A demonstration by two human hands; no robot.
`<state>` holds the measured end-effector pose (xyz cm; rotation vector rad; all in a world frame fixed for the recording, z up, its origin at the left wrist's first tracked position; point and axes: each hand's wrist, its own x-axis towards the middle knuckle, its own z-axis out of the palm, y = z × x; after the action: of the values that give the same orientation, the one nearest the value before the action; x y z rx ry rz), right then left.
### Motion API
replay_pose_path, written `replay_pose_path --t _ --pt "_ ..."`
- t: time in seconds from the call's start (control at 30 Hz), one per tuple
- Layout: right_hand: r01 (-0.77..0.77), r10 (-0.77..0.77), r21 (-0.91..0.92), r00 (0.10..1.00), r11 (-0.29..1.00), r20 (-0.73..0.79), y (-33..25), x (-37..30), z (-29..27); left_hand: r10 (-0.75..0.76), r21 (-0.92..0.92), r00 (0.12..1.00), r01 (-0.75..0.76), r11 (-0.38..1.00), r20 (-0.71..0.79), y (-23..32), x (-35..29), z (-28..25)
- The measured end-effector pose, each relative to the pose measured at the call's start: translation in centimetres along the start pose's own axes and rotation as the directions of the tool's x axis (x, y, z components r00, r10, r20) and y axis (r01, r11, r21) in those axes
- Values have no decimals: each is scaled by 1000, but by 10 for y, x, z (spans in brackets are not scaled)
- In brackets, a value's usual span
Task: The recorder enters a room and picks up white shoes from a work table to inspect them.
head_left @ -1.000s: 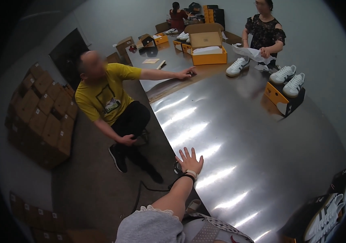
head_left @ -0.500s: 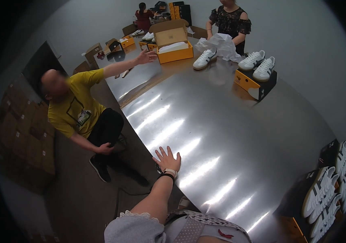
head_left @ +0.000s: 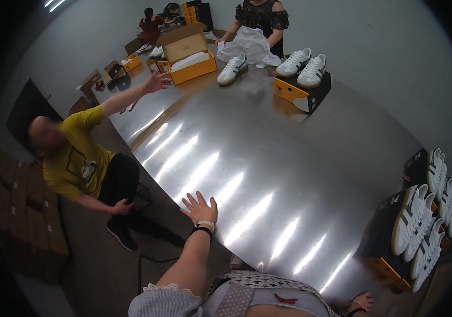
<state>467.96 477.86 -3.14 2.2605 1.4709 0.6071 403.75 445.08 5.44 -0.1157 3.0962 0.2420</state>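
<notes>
My left hand [head_left: 202, 209] lies flat near the left edge of the shiny metal table [head_left: 268, 153], fingers spread and holding nothing. A pale watch [head_left: 205, 224] and a dark band circle that wrist. At the lower right, my right hand [head_left: 362, 302] shows only in part by the table's near edge, its fingers seeming loosely apart with nothing visible in them. Close to it, black and orange shoe boxes [head_left: 382, 245] carry several white sneakers with dark stripes [head_left: 413, 222].
At the far side, a pair of white sneakers [head_left: 310, 71] tops a shoe box [head_left: 292, 95]. A single sneaker [head_left: 232, 68], white paper [head_left: 247, 47] and an open orange box [head_left: 194, 67] stand nearby. A person in yellow [head_left: 80, 153] sits at left, arm outstretched; another [head_left: 260, 16] stands behind the paper.
The view has swung right, so the far things sit further left in it. My right hand has come into view at the lower edge. My left hand stays flat on the table.
</notes>
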Motion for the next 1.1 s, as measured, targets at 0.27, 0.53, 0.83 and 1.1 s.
replay_pose_path --t 0.27,0.53,0.83,1.1 --pt "31 -21 -70 990 997 141 -4 -7 -22 6 7 1000 -6 1000 -12 -2 2 2" --pt "41 -38 -27 993 999 110 -3 -11 -33 13 17 1000 -12 1000 -23 -1 2 0" --pt "46 -43 -33 995 998 91 1 -11 -26 5 27 1000 -5 1000 -11 -1 1 -2" --pt "33 -29 -28 994 999 107 3 -10 -21 8 14 1000 -8 1000 -13 -3 2 2"
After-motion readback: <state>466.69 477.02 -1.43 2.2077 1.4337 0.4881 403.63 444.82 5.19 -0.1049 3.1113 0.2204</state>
